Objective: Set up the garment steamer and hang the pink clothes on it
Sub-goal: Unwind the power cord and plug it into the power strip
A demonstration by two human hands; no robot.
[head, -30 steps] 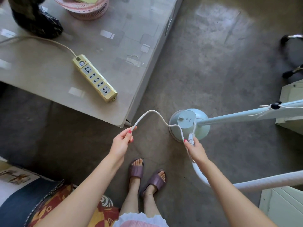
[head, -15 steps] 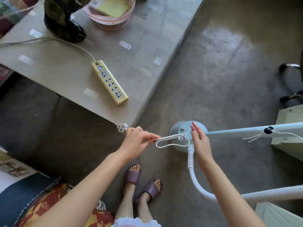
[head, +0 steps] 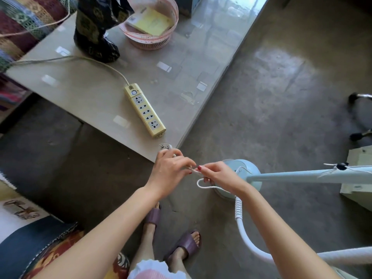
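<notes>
plug in hand, power strip waiting on the table

the yellow power strip (head: pixel 145 110) lies near the table (head: pixel 90 93) corner, within reach. the left hand (head: pixel 171 172) curls round the steamer's plug (head: pixel 166 147), prongs toward the strip; the right hand (head: pixel 218 175) pinches the white cord (head: pixel 203 185), likely feeding slack. steamer base (head: pixel 244 170) stands on the floor behind it. no pink clothes in view.

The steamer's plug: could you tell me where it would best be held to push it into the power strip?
Hold the plug by its body behind the prongs, from the cord side; the prongs point toward the power strip, so fingers stay off them.
</notes>
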